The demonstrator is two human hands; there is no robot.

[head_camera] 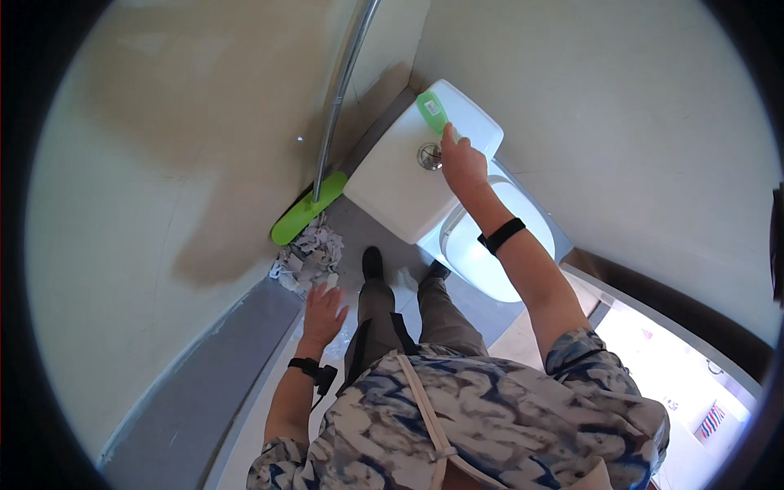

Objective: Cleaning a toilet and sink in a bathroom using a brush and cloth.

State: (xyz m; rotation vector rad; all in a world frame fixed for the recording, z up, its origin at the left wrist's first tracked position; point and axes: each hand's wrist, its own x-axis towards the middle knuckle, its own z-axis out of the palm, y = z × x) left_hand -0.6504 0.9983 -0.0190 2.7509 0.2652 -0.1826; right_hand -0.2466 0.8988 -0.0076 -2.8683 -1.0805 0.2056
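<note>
My right hand (463,162) is closed around the handle of a green brush (432,112), whose broad head lies over the lid of a white toilet cistern (392,184). Just beside the hand is the chrome flush button (430,156). With fingers spread and nothing in it, my left hand (323,313) hangs in front of the gray ledge, near a heap of torn paper scraps (315,248) on the floor. The brush's bristles are hidden from view.
A green push broom (309,208) with a metal pole leans in the wall corner, above the scraps. The closed toilet lid (502,245) is right of the cistern. A gray ledge (208,380) runs along the left wall. Clear plastic (406,278) lies between my feet.
</note>
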